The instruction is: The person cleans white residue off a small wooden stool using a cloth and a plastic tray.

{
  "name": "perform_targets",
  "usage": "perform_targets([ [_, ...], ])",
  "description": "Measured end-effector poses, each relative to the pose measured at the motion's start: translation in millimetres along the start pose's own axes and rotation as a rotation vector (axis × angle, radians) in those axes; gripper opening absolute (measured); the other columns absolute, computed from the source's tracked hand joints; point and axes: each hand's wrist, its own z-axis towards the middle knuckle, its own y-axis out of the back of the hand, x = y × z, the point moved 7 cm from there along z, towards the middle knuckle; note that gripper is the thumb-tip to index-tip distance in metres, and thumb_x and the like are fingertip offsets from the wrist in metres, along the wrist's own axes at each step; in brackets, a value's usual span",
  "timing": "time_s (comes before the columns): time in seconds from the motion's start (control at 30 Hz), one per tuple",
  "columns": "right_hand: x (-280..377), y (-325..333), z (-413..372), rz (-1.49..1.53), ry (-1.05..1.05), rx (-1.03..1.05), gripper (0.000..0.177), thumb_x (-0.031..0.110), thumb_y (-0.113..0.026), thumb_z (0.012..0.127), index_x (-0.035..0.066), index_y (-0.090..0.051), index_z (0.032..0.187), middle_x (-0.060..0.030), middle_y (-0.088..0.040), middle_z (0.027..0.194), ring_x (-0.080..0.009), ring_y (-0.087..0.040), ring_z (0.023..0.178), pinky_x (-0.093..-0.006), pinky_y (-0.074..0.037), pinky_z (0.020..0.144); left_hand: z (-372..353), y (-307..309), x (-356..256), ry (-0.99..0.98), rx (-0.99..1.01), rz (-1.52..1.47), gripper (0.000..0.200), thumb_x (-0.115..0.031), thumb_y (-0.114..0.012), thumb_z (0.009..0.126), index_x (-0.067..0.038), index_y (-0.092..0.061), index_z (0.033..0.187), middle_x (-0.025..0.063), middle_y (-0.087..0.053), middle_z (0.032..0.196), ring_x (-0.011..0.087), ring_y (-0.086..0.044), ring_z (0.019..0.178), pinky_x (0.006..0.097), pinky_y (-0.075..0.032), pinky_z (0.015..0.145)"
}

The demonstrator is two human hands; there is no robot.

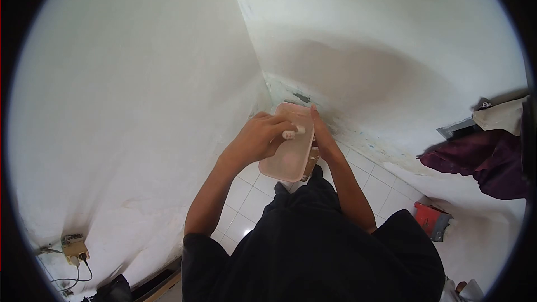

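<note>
A shallow pale pink plastic tray [286, 161] with rounded corners is in front of my chest, near the corner of the walls. My right hand [323, 132] grips its right side, thumb along the rim and the other fingers mostly hidden beneath. Over the tray, my left hand [262, 137] is closed around a small whitish, roll-shaped piece [288, 134]. One end of the piece shows between the fingers. I cannot make out its exact kind, or whether it touches the tray's bottom.
Two white walls meet ahead, with peeled paint [302, 97] low in the corner. Maroon cloth [475, 159] hangs at the right above a red and grey container [430, 221]. A socket with plugs [74, 250] is at lower left. White tiles [246, 198] cover the floor.
</note>
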Motion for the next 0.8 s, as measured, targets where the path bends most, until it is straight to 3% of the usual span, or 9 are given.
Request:
perform_targets([
  [0.37, -4, 15, 6, 0.018, -0.013, -0.06, 0.084, 0.078, -0.028, 0.097, 0.013, -0.056, 0.143, -0.0122, -0.063, 0.132, -0.0253, -0.062, 0.116, -0.0445, -0.054, 0.09, -40, 15, -32, 0.096, 0.204, -0.147, 0.025, -0.002, -0.073, 0.084, -0.012, -0.07, 0.107, 0.0012, -0.071, 0.103, 0.0243, -0.067, 0.094, 0.0392, -0.048, 0.094],
  [0.47, 1, 13, 4, 0.014, -0.01, -0.058, 0.085, 0.078, -0.028, 0.097, 0.013, -0.056, 0.143, -0.0123, -0.063, 0.132, -0.0253, -0.062, 0.116, -0.0448, -0.054, 0.09, -40, 20, -38, 0.061, 0.174, -0.192, 0.017, -0.005, -0.071, 0.087, -0.009, -0.071, 0.103, 0.0034, -0.069, 0.101, 0.0286, -0.065, 0.086, 0.0393, -0.047, 0.087],
  [0.53, -3, 10, 6, 0.018, -0.007, -0.044, 0.085, 0.079, -0.028, 0.097, 0.013, -0.056, 0.143, -0.0122, -0.063, 0.132, -0.0253, -0.062, 0.116, -0.0446, -0.054, 0.09, -38, 8, -34, 0.084, 0.244, -0.228, 0.022, -0.004, -0.073, 0.085, -0.011, -0.07, 0.106, 0.0019, -0.071, 0.101, 0.0269, -0.067, 0.094, 0.04, -0.049, 0.091],
  [0.8, -5, -6, 0, 0.002, -0.01, 0.022, 0.086, 0.079, -0.028, 0.097, 0.012, -0.056, 0.143, -0.0119, -0.063, 0.131, -0.0245, -0.062, 0.117, -0.043, -0.054, 0.089, -5, 7, -13, 0.081, 0.058, -0.105, 0.019, -0.007, -0.073, 0.085, -0.011, -0.072, 0.103, 0.001, -0.071, 0.102, 0.0271, -0.066, 0.091, 0.0385, -0.05, 0.089],
])
